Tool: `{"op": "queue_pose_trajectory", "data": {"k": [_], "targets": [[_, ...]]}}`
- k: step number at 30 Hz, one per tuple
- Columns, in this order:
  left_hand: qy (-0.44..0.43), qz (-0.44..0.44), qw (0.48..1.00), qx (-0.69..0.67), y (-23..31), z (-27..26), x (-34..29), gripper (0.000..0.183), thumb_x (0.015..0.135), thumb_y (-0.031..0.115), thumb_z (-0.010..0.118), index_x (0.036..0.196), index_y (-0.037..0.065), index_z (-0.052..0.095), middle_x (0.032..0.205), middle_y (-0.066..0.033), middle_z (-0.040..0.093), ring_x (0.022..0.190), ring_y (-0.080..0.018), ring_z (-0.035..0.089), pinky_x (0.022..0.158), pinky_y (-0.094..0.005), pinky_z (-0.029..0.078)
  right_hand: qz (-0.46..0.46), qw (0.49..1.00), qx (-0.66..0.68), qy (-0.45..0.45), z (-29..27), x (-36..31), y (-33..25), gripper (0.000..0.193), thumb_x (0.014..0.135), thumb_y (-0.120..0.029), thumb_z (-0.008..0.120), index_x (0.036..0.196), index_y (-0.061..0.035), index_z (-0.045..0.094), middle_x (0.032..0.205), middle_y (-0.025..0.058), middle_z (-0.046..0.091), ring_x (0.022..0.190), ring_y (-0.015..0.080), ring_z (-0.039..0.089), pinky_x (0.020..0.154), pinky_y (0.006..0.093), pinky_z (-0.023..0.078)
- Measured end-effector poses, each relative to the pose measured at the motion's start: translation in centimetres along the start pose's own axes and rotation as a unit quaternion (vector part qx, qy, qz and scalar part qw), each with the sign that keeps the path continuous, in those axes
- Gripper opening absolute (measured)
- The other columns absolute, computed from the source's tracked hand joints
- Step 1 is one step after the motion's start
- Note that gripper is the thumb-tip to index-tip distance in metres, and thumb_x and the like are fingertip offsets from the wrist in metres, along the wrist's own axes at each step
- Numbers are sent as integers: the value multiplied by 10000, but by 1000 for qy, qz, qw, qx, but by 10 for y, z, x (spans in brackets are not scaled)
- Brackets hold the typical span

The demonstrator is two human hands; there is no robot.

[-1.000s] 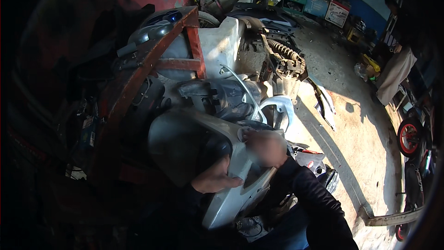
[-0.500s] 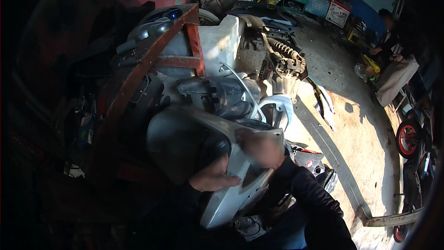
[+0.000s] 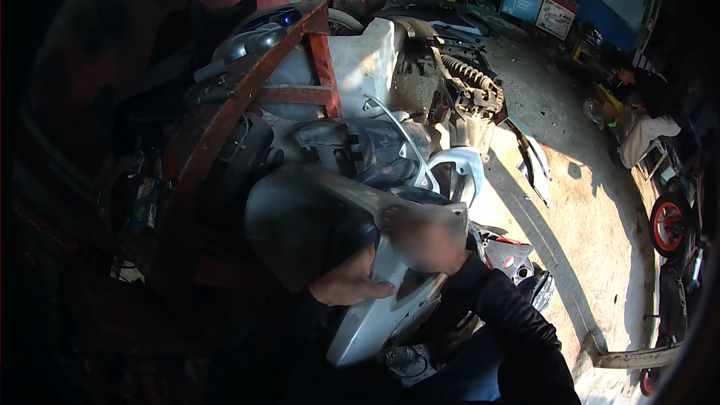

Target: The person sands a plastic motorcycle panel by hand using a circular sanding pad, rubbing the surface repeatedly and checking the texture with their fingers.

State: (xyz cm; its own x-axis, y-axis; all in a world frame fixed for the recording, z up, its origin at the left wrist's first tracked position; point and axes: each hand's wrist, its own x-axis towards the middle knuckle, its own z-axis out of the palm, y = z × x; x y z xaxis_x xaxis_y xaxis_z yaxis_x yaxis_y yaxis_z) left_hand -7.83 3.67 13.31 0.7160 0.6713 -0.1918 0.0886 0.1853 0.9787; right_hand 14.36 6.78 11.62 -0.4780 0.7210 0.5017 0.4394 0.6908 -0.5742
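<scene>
A pale grey motorcycle body panel (image 3: 366, 328) with a long, tapering arm lies slanted across my lap. My left hand (image 3: 346, 279) grips its edge, the thumb laid over the top face and the other fingers out of sight. On the panel's upper right part rests my right hand (image 3: 426, 240), its fingers smeared by motion. Whether anything is under that palm cannot be made out. The wide, shaded end of the panel spreads to the left of my hands.
A red-brown metal frame (image 3: 225, 97) stands left. Beyond the panel lie dark plastic parts (image 3: 330, 142), a white curved part (image 3: 461, 169) and a motorcycle chassis with a spring (image 3: 469, 75). Right are a red-rimmed wheel (image 3: 670, 223) and a person (image 3: 645, 124) sitting low.
My right hand has shifted slightly over the panel while my left keeps its hold. The person at the far right has gone from upright to a lower, seated posture. The view has shifted slightly.
</scene>
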Motion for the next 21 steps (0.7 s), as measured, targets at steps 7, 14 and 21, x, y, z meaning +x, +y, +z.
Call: {"op": "queue_pose_trajectory", "data": {"k": [7,14,21], "targets": [[-11,-2,1000,2,3,-3,-2,722,783,83,738,1400,-25,379,1253,-88,537,1201,-160,481,1052,-326,378,55,994,83,-33,1,-1,-7,326,887,-78,530,1156,23,684,1261,199,665,1114,340,670,973,381,513],[-12,-51,997,-65,7,-5,-9,705,787,84,732,1392,-22,386,1238,-81,542,1180,-154,488,1038,-330,389,13,993,115,-38,0,-9,5,307,918,-38,573,1200,15,683,1278,217,654,1232,345,616,1036,412,485],[-18,-52,997,-50,12,-1,-5,700,788,76,727,1387,-32,381,1219,-78,534,1173,-149,484,1038,-335,385,17,986,156,-51,4,-13,8,284,901,-8,584,1160,31,695,1281,205,658,1300,323,567,1115,419,419]]}}
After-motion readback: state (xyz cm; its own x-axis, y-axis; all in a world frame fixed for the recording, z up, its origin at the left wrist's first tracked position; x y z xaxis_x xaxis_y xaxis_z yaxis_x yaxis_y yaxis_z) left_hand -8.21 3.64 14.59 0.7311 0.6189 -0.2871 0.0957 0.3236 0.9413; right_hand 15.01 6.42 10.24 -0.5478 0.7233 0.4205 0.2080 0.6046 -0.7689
